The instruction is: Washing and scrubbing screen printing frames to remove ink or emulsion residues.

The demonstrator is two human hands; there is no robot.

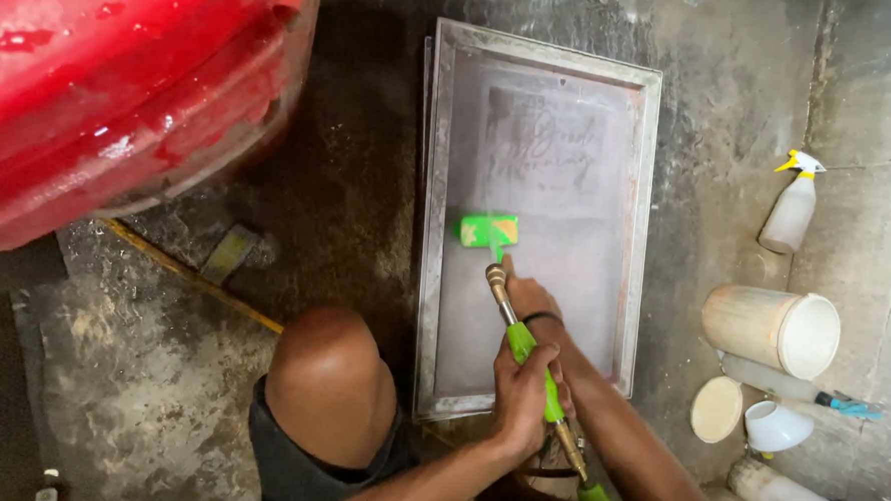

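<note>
The left hand (521, 394) was wrapped around the green grip of a spray wand (522, 339), its fingers (538, 420) clamped tight on the handle. From that fist the wand ran up toward eleven o'clock, its brass tip aimed at a green sponge (489, 230) lying on the mesh. The right hand (529, 296), banded at the wrist, lay just behind the brass tip, at twelve o'clock from the left hand; whether its fingers were closed or spread could not be told, since the wand hid them. Both forearms came in from five o'clock, crossing low over the frame's near edge.

At nine o'clock from the hands a bent bare knee (328, 376) rose above the wet concrete floor (139, 387), with a red tub (112, 86) beyond it at ten o'clock. The hands worked over a grey screen frame (646, 239) laid flat on the floor. At three o'clock, well apart, lay a tipped cream bucket (763, 329), a round lid (716, 409) and a white cup (776, 427), with a spray bottle (790, 210) standing at two o'clock.
</note>
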